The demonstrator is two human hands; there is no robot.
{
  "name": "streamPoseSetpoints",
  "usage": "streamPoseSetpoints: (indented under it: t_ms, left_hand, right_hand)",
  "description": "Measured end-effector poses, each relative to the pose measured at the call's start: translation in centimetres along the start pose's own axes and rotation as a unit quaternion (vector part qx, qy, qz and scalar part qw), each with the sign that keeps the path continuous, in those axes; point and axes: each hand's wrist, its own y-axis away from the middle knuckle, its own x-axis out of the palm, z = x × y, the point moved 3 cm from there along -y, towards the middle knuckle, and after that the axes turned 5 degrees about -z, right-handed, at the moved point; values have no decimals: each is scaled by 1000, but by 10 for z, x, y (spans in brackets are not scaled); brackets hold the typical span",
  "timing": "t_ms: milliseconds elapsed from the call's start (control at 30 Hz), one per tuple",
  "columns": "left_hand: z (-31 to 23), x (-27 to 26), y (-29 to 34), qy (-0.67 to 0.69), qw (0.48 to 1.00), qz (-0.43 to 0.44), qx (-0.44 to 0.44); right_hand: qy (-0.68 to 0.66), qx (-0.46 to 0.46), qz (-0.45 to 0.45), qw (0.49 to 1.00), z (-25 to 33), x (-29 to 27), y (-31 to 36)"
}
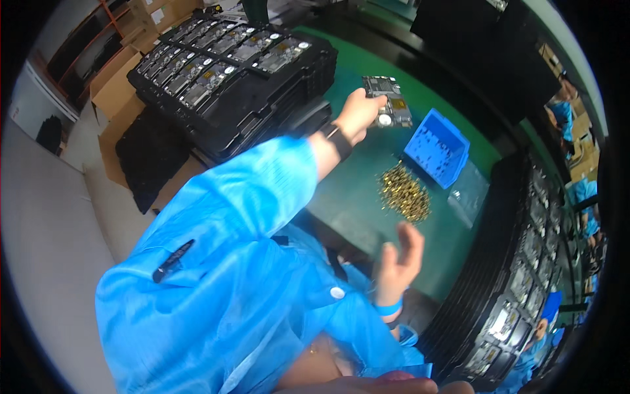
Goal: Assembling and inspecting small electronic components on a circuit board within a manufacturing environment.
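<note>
My left hand reaches out over the green table and grips a grey circuit board by its near left side. A round white part sits at the board's near end. My right hand is raised near the table's front edge, empty, its thumb and fingers apart. Just beyond it lies a loose pile of small brass-coloured pieces. Behind the pile, a blue plastic bin holds small dark pieces scattered over its inside.
Stacked black trays of circuit boards stand at the left, beside an open cardboard box. Another tall stack of black trays lines the right side. A clear plastic bag lies by the bin. Other people work at far right.
</note>
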Motion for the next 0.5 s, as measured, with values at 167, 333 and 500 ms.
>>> streamPoseSetpoints:
  t_ms: [167, 333, 500]
  left_hand:
    - [31, 39, -143, 122, 989, -66, -57]
    - [51, 54, -207, -157, 986, -44, -42]
    - [43, 74, -94, -22, 995, -101, -10]
  right_hand:
    - [117, -46, 29, 992, -25, 10, 6]
    - [65, -6, 47, 997, -35, 8, 4]
    - [16, 31, 32, 999, -49, 6, 2]
